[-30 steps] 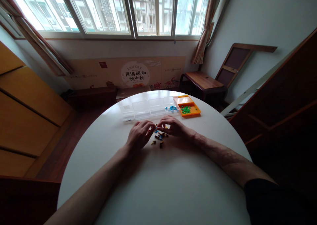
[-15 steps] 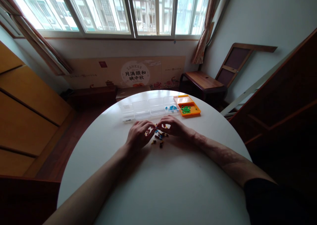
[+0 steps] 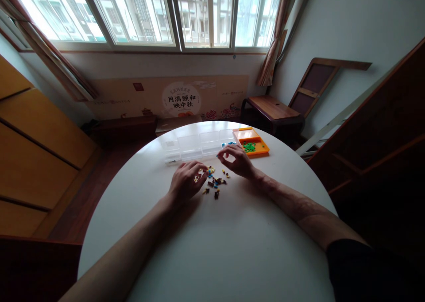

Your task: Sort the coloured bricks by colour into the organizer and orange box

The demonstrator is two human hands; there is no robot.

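A small heap of tiny mixed-colour beads lies on the round white table. My left hand rests beside the heap with fingers curled at its left edge; whether it holds a bead is hidden. Raised off the heap, my right hand is pinched, thumb against forefinger, just in front of the clear compartment box. What the pinch holds is too small to name. Blue beads lie in the box's rightmost compartment.
An orange tray with green beads stands right of the clear box. A wooden bench and a leaning frame stand beyond the table at the right. Wooden cabinets stand at the left, windows at the back.
My right hand has lifted off the heap and moved away toward the clear box, pinched. My left hand stays at the heap.
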